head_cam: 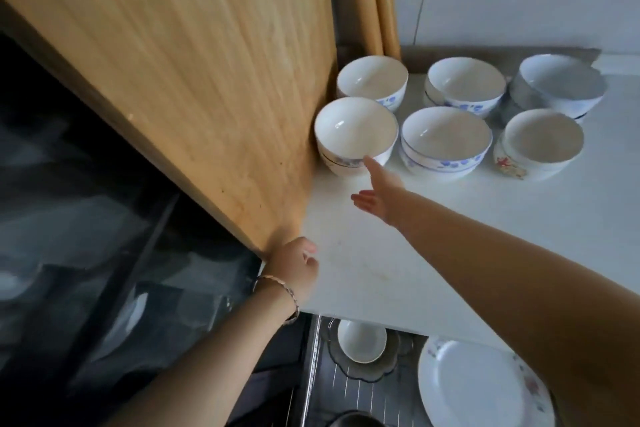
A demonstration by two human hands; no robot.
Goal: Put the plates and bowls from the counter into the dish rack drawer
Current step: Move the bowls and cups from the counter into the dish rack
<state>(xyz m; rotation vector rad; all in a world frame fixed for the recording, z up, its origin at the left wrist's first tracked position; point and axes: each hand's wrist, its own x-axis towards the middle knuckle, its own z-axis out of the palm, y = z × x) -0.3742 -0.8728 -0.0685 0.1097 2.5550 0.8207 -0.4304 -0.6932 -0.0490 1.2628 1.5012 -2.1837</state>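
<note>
Head view shows the right hand (377,198), fingers spread wide and empty, reaching the nearest white blue-banded ceramic bowl (356,133) on the white desk (433,236) — pressed against a leaning wooden board (180,80). The left hand (294,267), fingers curled, steadies that board; a careless lift could nudge it or knock neighbouring bowls.

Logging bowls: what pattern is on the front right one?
Red floral print on the front right bowl, head view.
</note>
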